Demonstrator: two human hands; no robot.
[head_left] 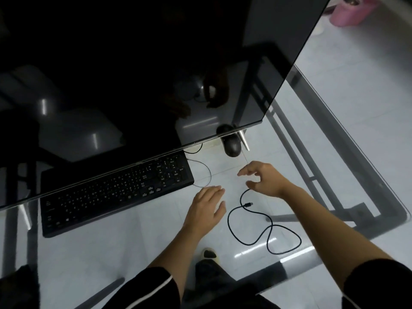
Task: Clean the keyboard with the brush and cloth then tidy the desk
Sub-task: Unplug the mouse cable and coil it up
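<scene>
Keyboard (pixel 116 195) lies flat on the glass desk (pixel 111 253), back edge tucked under the monitor (pixel 133 74), just left of both hands. No brush or cloth in view, so cleaning looks done or paused and this reads as the tidying part. Left hand (pixel 206 208) is palm down, fingers straight and close together, tips near the keyboard's right end, holding nothing; whether it rests on the glass or hovers can't be told. Right hand (pixel 264 180) is a bit further out, fingers loosely curled and spread like an open claw, nothing plainly pinched. Loose black cable (pixel 265 228) coils below it, the top arc running up under the thumb; contact can't be told. Likely reaching to gather it. Mouse (pixel 231 146) sits beyond the right fingertips, its thin wire (pixel 208 175) looping ahead of the left hand.
</scene>
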